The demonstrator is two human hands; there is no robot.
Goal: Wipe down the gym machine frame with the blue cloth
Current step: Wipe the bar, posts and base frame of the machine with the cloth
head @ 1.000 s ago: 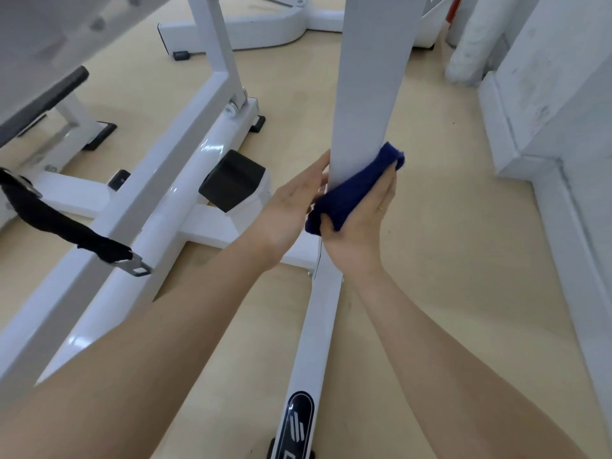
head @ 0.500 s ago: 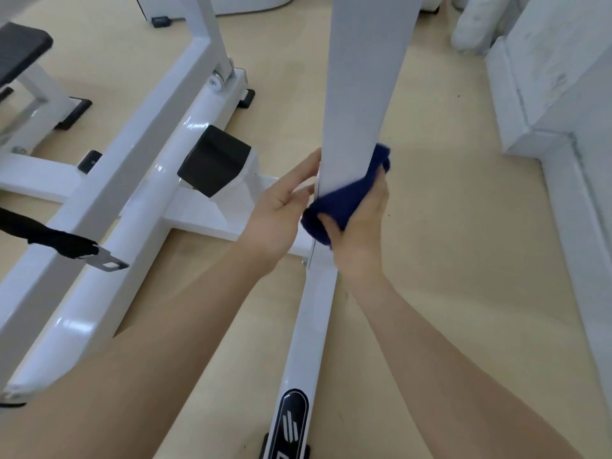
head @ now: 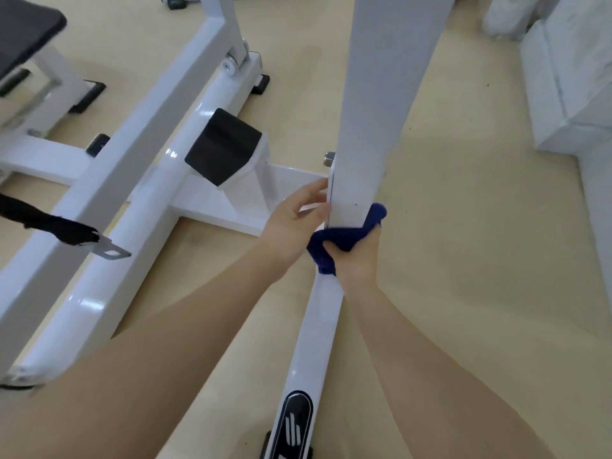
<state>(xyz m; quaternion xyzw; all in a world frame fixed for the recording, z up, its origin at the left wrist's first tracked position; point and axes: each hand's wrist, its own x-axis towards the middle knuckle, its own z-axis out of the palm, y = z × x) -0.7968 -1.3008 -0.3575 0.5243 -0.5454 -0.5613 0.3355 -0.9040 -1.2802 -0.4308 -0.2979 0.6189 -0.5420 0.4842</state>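
Cloth (head: 344, 238) is bunched at the foot of the white post (head: 374, 127), wrapped against its near and right faces just above the floor rail (head: 318, 326). Right hand (head: 356, 260) clenches the cloth; left hand (head: 298, 223) lies loose, fingers touching the post's left edge. Black pad (head: 222, 145) sits left, apart.

Pale beige floor (head: 480, 260), white wall base (head: 569, 104) at right, black-padded bench (head: 26, 38) at far left.

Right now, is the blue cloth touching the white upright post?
Touching. The head view shows the right hand pressing the blue cloth against the lower end of the white upright post.
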